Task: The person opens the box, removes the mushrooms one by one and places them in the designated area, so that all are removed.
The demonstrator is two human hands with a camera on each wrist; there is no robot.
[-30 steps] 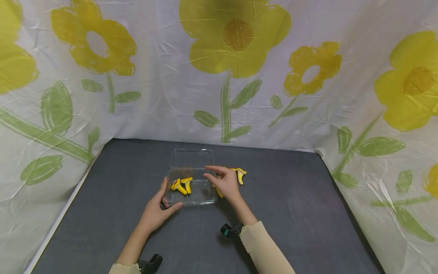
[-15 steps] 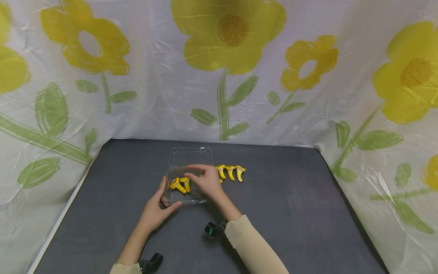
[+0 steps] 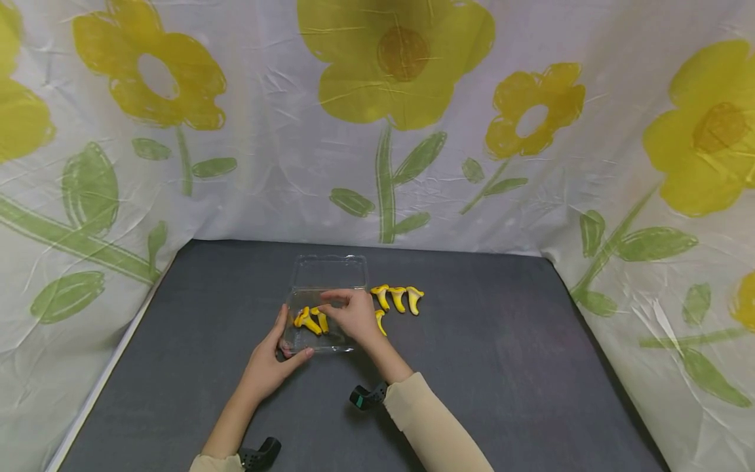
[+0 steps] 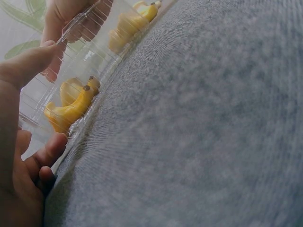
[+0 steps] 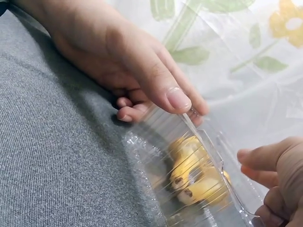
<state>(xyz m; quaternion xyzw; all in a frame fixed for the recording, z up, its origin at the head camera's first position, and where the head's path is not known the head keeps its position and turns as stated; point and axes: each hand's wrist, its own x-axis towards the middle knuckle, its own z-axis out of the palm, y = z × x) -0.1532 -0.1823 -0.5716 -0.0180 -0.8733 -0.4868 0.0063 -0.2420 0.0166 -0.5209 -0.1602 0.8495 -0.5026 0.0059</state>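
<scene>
My left hand [image 3: 265, 373] holds the near left corner of a clear plastic clamshell box [image 3: 339, 348], its thumb on the front rim. Two yellow chanterelle-like mushrooms [image 3: 308, 322] lie side by side in the box's left part. Over the box's right half hovers my right hand [image 3: 356, 320], thumb and forefinger stretched left, with nothing visible between them. In the head view its thumb tip overlaps the cap of the right-hand mushroom [image 3: 322, 322]. In the right wrist view the right hand's fingers [image 5: 262, 163] show beyond the rim, apart from the mushrooms [image 5: 199, 175].
The box's lid [image 3: 330, 270] stands folded back at the far side. To the right of the box, a row of three yellow mushrooms [image 3: 398, 300] lies on the dark grey table [image 3: 501, 367], with another mushroom [image 3: 380, 321] nearer. A flower-print curtain [image 3: 271, 131] surrounds the table.
My right hand has moved left from the box's right edge to over its middle, uncovering the mushrooms on the table. The left hand has stayed at the box.
</scene>
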